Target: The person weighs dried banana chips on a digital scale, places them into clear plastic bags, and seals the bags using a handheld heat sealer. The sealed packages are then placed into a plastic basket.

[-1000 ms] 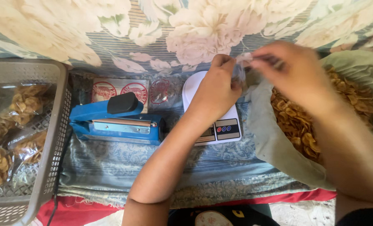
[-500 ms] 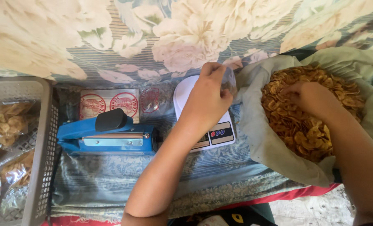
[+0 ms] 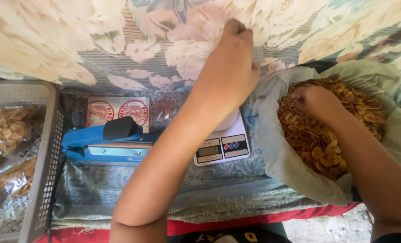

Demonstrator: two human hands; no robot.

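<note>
My left hand (image 3: 229, 67) is raised above a white digital scale (image 3: 220, 146), its fingers pinched on a thin clear plastic bag (image 3: 260, 56) that is hard to make out against the floral cloth. My right hand (image 3: 315, 101) is down in a pale green cloth sack (image 3: 272, 148) full of golden fried chips (image 3: 317, 139). Its fingers are curled into the pile and partly buried. My left forearm crosses over the scale and hides most of its platform.
A blue heat sealer (image 3: 106, 141) lies left of the scale, with a stack of red-printed clear bags (image 3: 117, 110) behind it. A grey plastic basket (image 3: 43, 171) at the left holds sealed packs of chips (image 3: 7, 130). Floral cloth (image 3: 97, 40) hangs behind.
Both hands were together at the clear bag. My right hand then dropped into the sack of chips, while my left hand keeps the bag up near the sack's rim.
</note>
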